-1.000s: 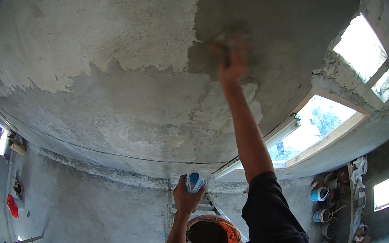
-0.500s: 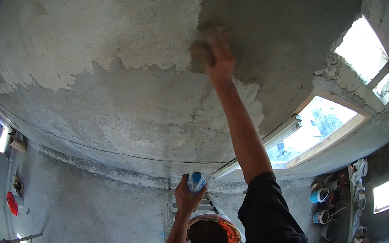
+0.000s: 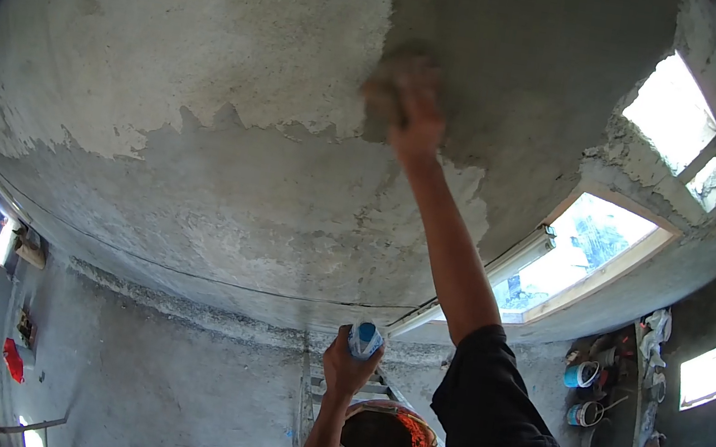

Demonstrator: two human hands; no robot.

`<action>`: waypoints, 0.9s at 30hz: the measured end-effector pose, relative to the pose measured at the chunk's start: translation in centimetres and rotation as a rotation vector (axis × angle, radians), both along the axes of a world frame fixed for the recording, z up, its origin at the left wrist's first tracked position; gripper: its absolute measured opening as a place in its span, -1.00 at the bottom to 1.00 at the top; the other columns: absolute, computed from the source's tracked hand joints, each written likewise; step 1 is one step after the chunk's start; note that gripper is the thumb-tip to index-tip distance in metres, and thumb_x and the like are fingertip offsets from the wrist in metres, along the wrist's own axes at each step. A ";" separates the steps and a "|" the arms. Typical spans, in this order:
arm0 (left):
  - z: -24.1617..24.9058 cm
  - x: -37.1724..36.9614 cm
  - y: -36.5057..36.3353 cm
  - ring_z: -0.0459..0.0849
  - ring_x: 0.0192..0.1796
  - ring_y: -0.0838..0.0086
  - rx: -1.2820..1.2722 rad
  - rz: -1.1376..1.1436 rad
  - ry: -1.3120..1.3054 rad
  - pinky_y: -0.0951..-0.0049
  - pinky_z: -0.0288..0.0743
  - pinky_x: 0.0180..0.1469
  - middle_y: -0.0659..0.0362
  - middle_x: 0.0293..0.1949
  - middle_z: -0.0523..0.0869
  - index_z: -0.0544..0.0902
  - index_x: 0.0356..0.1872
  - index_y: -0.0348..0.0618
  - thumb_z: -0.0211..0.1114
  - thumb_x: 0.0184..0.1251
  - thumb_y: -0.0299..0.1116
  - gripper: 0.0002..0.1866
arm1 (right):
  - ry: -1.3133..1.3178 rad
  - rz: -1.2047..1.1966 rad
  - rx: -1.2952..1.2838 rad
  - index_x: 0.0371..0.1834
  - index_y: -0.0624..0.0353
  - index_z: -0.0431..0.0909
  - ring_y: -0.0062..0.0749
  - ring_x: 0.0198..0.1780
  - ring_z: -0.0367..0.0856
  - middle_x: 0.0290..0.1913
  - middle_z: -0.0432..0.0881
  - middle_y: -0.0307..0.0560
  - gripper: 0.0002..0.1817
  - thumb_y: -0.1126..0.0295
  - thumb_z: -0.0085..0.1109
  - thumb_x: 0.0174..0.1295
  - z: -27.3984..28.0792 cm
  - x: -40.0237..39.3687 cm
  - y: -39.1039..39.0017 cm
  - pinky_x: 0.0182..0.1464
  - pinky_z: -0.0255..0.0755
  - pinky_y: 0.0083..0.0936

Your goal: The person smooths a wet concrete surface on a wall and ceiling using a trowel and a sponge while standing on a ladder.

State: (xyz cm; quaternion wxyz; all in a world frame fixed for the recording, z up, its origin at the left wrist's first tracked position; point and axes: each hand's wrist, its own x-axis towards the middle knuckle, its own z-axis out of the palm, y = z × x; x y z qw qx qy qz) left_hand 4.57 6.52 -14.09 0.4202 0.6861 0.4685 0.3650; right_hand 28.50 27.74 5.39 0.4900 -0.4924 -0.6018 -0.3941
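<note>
My right hand [image 3: 413, 108] is stretched up against the wall, blurred by motion, its fingers round a brownish pad or block [image 3: 383, 97] that I cannot make out clearly. It is at the left edge of the dark, damp-looking plaster [image 3: 525, 73], beside the paler wall surface [image 3: 266, 28]. Lower down, my left hand [image 3: 347, 366] is wrapped round a blue and white bottle [image 3: 365, 341] with a blue top. Just below that hand is an orange-rimmed bucket [image 3: 423, 445] with dark contents.
A ladder [image 3: 309, 390] stands behind the bucket. To the right are a framed window [image 3: 594, 238], a light tube [image 3: 523, 251] and a shelf [image 3: 637, 400] with buckets [image 3: 581, 374] beside it. A thin cable [image 3: 213, 278] crosses the wall. Something red [image 3: 14, 360] hangs at the left.
The view has shifted slightly. My right hand is still at the dark plaster's left edge, with its pad turned a little. My left hand still holds the bottle.
</note>
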 end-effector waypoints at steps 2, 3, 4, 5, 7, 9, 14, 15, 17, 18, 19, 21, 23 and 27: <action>-0.3 -0.1 0.0 0.76 -0.31 0.08 0.042 -0.012 0.002 0.19 0.61 -0.25 -0.02 -0.41 0.73 0.56 -0.25 -0.16 0.57 -0.07 -0.14 -0.55 | -0.063 0.108 -0.103 0.28 0.22 0.44 0.11 0.42 0.29 0.35 0.43 0.06 -0.28 0.69 0.25 -0.11 -0.3 -1.4 -1.5 0.42 0.25 -0.05; -0.4 0.0 0.0 0.76 -0.31 0.08 0.045 -0.010 -0.001 0.19 0.61 -0.25 -0.02 -0.41 0.73 0.56 -0.25 -0.16 0.57 -0.07 -0.14 -0.55 | -0.129 0.227 -0.205 0.27 0.19 0.45 0.09 0.42 0.28 0.34 0.45 0.03 -0.28 0.72 0.24 -0.11 0.0 -1.8 -1.8 0.41 0.25 -0.01; -0.4 0.1 0.0 0.76 -0.31 0.07 0.048 -0.003 -0.006 0.19 0.61 -0.26 -0.02 -0.41 0.73 0.56 -0.26 -0.16 0.57 -0.06 -0.14 -0.55 | -0.132 0.227 -0.204 0.27 0.19 0.45 0.09 0.42 0.28 0.34 0.45 0.03 -0.28 0.72 0.24 -0.11 0.2 -1.4 -2.0 0.41 0.25 -0.01; -0.5 0.1 -0.1 0.75 -0.32 0.06 0.048 0.003 -0.011 0.18 0.61 -0.26 -0.03 -0.40 0.72 0.55 -0.27 -0.16 0.57 -0.06 -0.13 -0.55 | -0.110 0.168 -0.062 0.27 0.21 0.45 0.09 0.43 0.27 0.33 0.46 0.05 -0.31 0.72 0.21 -0.08 0.4 -0.4 -2.8 0.42 0.21 0.02; -0.2 0.2 0.0 0.74 -0.32 0.03 0.039 -0.005 -0.016 0.16 0.61 -0.27 -0.04 -0.40 0.72 0.55 -0.25 -0.15 0.57 -0.08 -0.17 -0.54 | -0.071 0.034 0.139 0.26 0.23 0.47 0.10 0.42 0.29 0.31 0.47 0.11 -0.42 0.60 0.19 0.06 1.8 1.9 -4.6 0.44 0.15 0.05; -0.2 0.0 -0.1 0.74 -0.32 0.00 0.022 -0.021 -0.010 0.14 0.61 -0.28 -0.05 -0.40 0.72 0.54 -0.22 -0.15 0.57 -0.10 -0.20 -0.53 | -0.049 -0.049 0.188 0.26 0.23 0.48 0.11 0.41 0.32 0.30 0.48 0.15 -0.48 0.48 0.20 0.17 3.6 3.8 -4.9 0.44 0.13 0.05; -0.1 0.1 -0.1 0.75 -0.35 0.06 0.050 -0.023 0.017 0.17 0.59 -0.29 -0.02 -0.44 0.72 0.54 -0.31 -0.16 0.57 -0.07 -0.14 -0.55 | 0.012 -0.096 0.148 0.26 0.20 0.48 0.12 0.44 0.26 0.37 0.40 0.12 -0.43 0.43 0.28 0.11 -0.7 5.3 -2.3 0.39 0.22 0.04; -0.3 0.2 -0.1 0.75 -0.35 0.06 0.050 -0.034 0.013 0.17 0.59 -0.29 -0.02 -0.44 0.72 0.54 -0.31 -0.16 0.57 -0.07 -0.14 -0.55 | -0.026 -0.016 -0.006 0.26 0.18 0.48 0.10 0.44 0.26 0.38 0.39 0.10 -0.42 0.43 0.31 0.09 -2.0 3.7 -2.5 0.41 0.22 0.02; -0.7 0.2 -0.1 0.75 -0.36 0.06 0.017 -0.014 0.027 0.18 0.59 -0.30 0.00 -0.46 0.71 0.54 -0.31 -0.17 0.57 -0.07 -0.14 -0.55 | -0.349 -0.005 -0.342 0.19 0.17 0.51 -0.08 0.45 0.27 0.41 0.36 -0.02 -0.48 0.29 0.29 0.13 -3.4 2.6 -3.7 0.47 0.19 -0.08; -0.7 0.2 -0.1 0.75 -0.36 0.06 0.022 -0.018 0.025 0.18 0.59 -0.30 0.00 -0.46 0.71 0.54 -0.31 -0.17 0.57 -0.07 -0.14 -0.55 | -0.350 -0.010 -0.339 0.19 0.17 0.51 -0.08 0.45 0.27 0.41 0.36 -0.02 -0.48 0.29 0.29 0.13 -3.0 2.4 -4.1 0.47 0.19 -0.08; -0.7 0.2 0.0 0.74 -0.37 0.06 0.041 -0.024 0.020 0.18 0.59 -0.31 0.00 -0.46 0.71 0.54 -0.30 -0.17 0.57 -0.07 -0.14 -0.56 | -0.297 0.040 -0.257 0.20 0.16 0.51 -0.13 0.44 0.28 0.41 0.36 -0.04 -0.50 0.31 0.27 0.15 -2.0 1.8 -4.6 0.48 0.19 -0.10; -0.5 0.3 -0.2 0.74 -0.38 0.07 0.052 -0.035 0.019 0.19 0.59 -0.32 0.01 -0.47 0.71 0.55 -0.30 -0.17 0.57 -0.07 -0.15 -0.56 | -0.239 0.085 -0.183 0.20 0.16 0.50 -0.18 0.44 0.30 0.41 0.35 -0.06 -0.51 0.33 0.26 0.17 0.7 1.5 -5.7 0.49 0.18 -0.13; -0.2 0.1 -0.2 0.74 -0.39 0.06 -0.003 -0.044 0.057 0.19 0.58 -0.33 0.02 -0.47 0.71 0.55 -0.29 -0.16 0.56 -0.07 -0.15 -0.57 | -0.358 -0.023 -0.066 0.25 0.15 0.48 -0.17 0.44 0.30 0.42 0.34 -0.07 -0.46 0.35 0.28 0.14 4.0 3.8 -6.7 0.49 0.18 -0.13; -0.5 0.1 -0.4 0.74 -0.39 0.05 0.058 -0.027 0.022 0.19 0.59 -0.33 0.01 -0.47 0.71 0.55 -0.30 -0.16 0.56 -0.06 -0.16 -0.57 | -0.389 -0.134 -0.131 0.32 0.13 0.43 -0.10 0.44 0.29 0.40 0.37 -0.03 -0.36 0.40 0.32 0.09 4.6 10.8 -9.2 0.46 0.21 -0.11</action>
